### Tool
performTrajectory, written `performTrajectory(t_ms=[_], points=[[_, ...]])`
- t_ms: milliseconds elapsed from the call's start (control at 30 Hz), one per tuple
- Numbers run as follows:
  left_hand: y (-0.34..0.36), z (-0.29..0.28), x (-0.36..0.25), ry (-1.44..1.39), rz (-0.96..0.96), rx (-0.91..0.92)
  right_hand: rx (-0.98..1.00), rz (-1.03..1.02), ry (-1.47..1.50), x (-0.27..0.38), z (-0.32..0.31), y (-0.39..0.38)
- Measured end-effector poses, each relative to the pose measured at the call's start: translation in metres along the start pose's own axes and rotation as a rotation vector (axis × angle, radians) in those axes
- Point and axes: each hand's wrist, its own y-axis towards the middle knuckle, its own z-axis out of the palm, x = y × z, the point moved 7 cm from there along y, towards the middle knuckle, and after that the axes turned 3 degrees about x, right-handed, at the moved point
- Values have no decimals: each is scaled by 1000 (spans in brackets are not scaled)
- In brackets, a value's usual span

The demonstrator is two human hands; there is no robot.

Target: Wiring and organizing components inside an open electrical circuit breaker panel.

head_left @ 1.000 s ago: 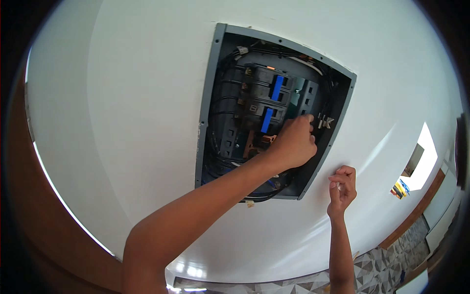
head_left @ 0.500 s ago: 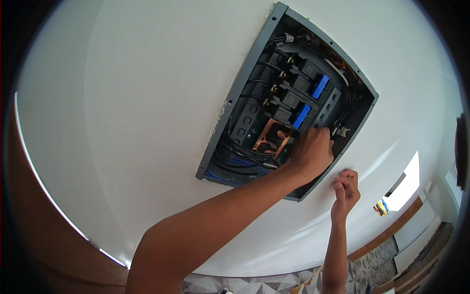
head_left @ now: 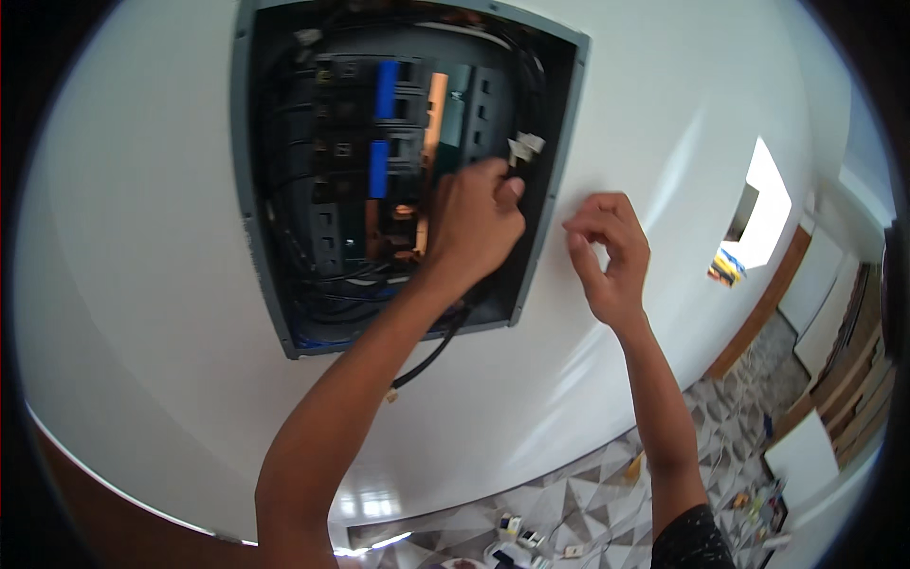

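My left hand (head_left: 474,223) reaches into the grey electrical panel box (head_left: 561,171) set in the white wall. Its fingers are curled by the right side of the copper bars (head_left: 435,114), just below wires with white tags (head_left: 525,147). Whatever it grips is hidden behind the hand. A thick black cable (head_left: 438,349) passes behind my left wrist and hangs over the box's lower edge. My right hand (head_left: 616,251) is beside the box, close to the wall; its fingers are loosely bent, thumb near them, with nothing visible in them. Black breakers with blue strips (head_left: 378,169) fill the box's middle.
Black wires (head_left: 332,284) loop along the box's left and bottom. Farther right, the wall has a bright rectangular opening (head_left: 770,199) with a small colourful thing at its lower edge. Scattered items (head_left: 521,541) lie on the patterned floor (head_left: 607,474) below.
The view has shifted, so the box appears farther left and more upright. My right hand's fingers have loosened. The black cable hanging below the box now shows.
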Motion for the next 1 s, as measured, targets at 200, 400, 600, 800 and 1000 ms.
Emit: performTrajectory(t_ms=[200, 400, 600, 800, 1000], points=[[3, 7, 8, 61, 9, 72, -17, -49, -20, 1, 6, -2], [2, 3, 7, -28, -17, 10, -36, -53, -3, 0, 4, -7], [1, 7, 9, 34, -91, 88, -31, -38, -12, -8, 0, -16], [2, 6, 13, 12, -83, 82, -10, -9, 9, -11, 3, -15], [1, 7, 13, 5, -94, 88, -10, -26, 1, -14, 3, -14]])
